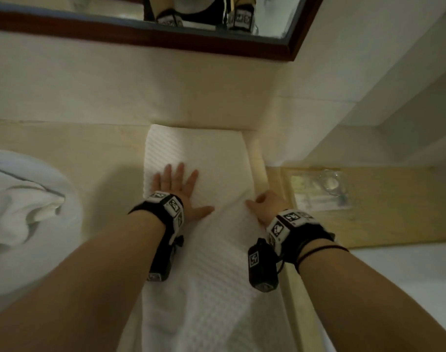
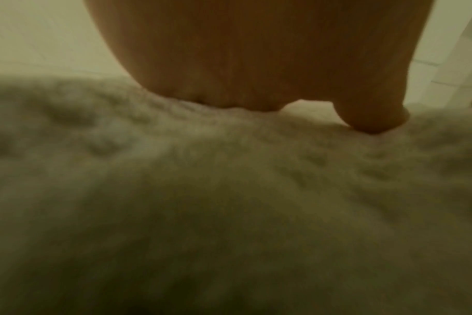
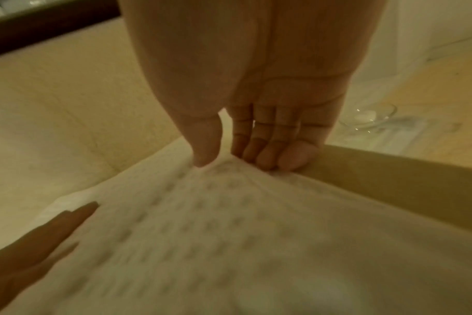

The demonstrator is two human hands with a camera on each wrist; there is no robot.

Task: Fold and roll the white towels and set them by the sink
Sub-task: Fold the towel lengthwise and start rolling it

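Observation:
A white waffle-weave towel [image 1: 204, 153] lies as a long narrow strip on the beige counter [image 1: 77, 153], running from the back wall toward me. My left hand [image 1: 176, 184] lies flat on its left half, fingers spread and straight; the left wrist view shows the palm [image 2: 256, 64] pressed on the blurred cloth [image 2: 229, 191]. My right hand [image 1: 265, 201] is at the towel's right edge. In the right wrist view its thumb and fingers [image 3: 229, 157] pinch a raised bit of the towel's edge [image 3: 202, 234]. A second white towel [image 1: 18, 207] lies crumpled in the sink at left.
The white sink rim [image 1: 64, 179] curves at the left. A raised counter lip [image 1: 260, 158] borders the towel on the right, with a wooden shelf [image 1: 394, 212] beyond holding a clear glass dish [image 1: 331, 184]. A dark-framed mirror [image 1: 166, 39] hangs above the back wall.

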